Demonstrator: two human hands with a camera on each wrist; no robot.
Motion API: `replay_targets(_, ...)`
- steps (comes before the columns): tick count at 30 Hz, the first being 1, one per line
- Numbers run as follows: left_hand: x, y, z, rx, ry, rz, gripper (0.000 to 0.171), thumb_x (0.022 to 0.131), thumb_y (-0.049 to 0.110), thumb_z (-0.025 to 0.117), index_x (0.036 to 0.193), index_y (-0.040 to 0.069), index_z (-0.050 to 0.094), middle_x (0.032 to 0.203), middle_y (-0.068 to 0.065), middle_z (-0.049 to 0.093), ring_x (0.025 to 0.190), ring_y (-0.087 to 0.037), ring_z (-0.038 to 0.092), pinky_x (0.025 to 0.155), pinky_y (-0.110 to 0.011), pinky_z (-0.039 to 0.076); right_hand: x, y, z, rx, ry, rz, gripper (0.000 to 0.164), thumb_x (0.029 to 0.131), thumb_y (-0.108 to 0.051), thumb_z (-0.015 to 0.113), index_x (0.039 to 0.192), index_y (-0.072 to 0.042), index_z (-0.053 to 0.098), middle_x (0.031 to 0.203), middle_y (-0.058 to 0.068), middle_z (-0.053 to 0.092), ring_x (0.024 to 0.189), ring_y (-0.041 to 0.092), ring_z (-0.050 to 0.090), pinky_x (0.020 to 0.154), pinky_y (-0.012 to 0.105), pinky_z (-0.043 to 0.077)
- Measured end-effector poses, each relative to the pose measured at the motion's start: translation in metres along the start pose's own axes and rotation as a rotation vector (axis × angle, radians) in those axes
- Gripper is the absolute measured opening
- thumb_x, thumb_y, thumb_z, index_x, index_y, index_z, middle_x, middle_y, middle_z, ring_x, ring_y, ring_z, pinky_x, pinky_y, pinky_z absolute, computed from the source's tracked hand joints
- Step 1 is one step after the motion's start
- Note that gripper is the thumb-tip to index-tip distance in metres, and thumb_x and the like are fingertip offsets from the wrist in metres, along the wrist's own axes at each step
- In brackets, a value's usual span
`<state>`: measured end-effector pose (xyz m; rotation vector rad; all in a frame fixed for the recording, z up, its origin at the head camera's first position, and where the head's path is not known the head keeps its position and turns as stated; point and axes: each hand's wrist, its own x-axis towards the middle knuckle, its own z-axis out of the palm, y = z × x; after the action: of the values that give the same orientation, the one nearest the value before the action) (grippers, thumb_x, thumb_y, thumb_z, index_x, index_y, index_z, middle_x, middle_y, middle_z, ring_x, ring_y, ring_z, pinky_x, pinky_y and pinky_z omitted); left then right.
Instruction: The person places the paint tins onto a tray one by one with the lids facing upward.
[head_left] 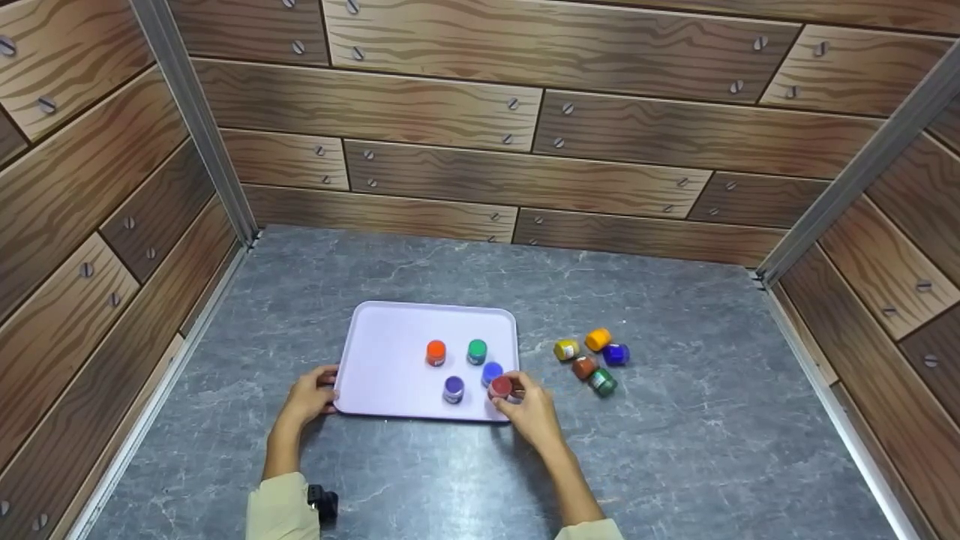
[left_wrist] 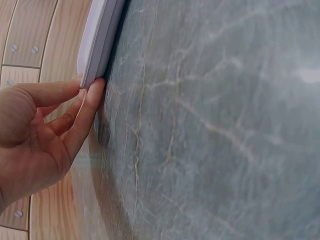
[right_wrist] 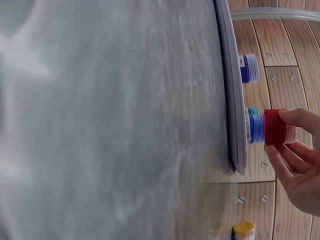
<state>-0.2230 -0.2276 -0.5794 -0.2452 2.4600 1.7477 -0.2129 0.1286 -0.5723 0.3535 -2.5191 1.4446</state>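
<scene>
My right hand point(head_left: 534, 411) pinches a small red paint jar point(head_left: 499, 387) between thumb and fingers over the right front part of a lilac tray point(head_left: 390, 360). In the right wrist view the red jar is held up off the tray, overlapping a blue paint jar point(right_wrist: 256, 128). On the tray stand an orange-red paint jar point(head_left: 436, 352), a green one point(head_left: 477, 352), a purple one point(head_left: 453, 389) and the blue one. At the tray's front left corner, my left hand point(head_left: 307, 397) grips the rim, its thumb and fingertips on the edge point(left_wrist: 95, 55).
Right of the tray lies a loose cluster of paint jars on the grey marbled surface: yellow point(head_left: 566, 349), orange point(head_left: 598, 340), dark blue point(head_left: 616, 354), brown point(head_left: 585, 367) and dark green point(head_left: 603, 382). Wood-patterned walls point(head_left: 450, 112) rise at the back and both sides.
</scene>
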Motion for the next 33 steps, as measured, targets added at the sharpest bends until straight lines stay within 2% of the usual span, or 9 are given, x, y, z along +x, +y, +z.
replay_targets(11,-0.001,0.002,0.000,-0.031,-0.014,0.024,0.045,0.076,-0.019,0.049,0.120,-0.016,0.044,0.105,-0.028,0.052,0.083,-0.028,0.058,0.058,-0.032,0.054,0.003,-0.006,0.011,-0.072,-0.075,-0.012,0.033,0.068,0.000,0.075,0.098,0.002,0.061,0.089,0.014,0.063,0.084,0.028,0.061,0.074,0.032,0.053)
replay_targets(21,-0.001,0.002,0.000,-0.030,-0.018,0.013,0.045,0.076,-0.018,0.050,0.121,-0.016,0.044,0.104,-0.026,0.052,0.083,-0.027,0.057,0.058,-0.031,0.054,0.003,-0.005,0.016,-0.147,-0.111,-0.042,0.033,0.067,-0.003,0.077,0.097,0.000,0.062,0.089,0.013,0.064,0.082,0.026,0.061,0.075,0.035,0.052)
replay_targets(33,0.000,-0.001,0.001,-0.043,0.001,0.021,0.046,0.075,-0.018,0.050,0.120,-0.016,0.045,0.104,-0.028,0.052,0.081,-0.027,0.056,0.056,-0.031,0.054,0.003,0.000,0.019,-0.173,-0.141,-0.054,0.032,0.068,-0.003,0.076,0.096,0.002,0.063,0.085,0.012,0.065,0.077,0.022,0.061,0.070,0.032,0.052)
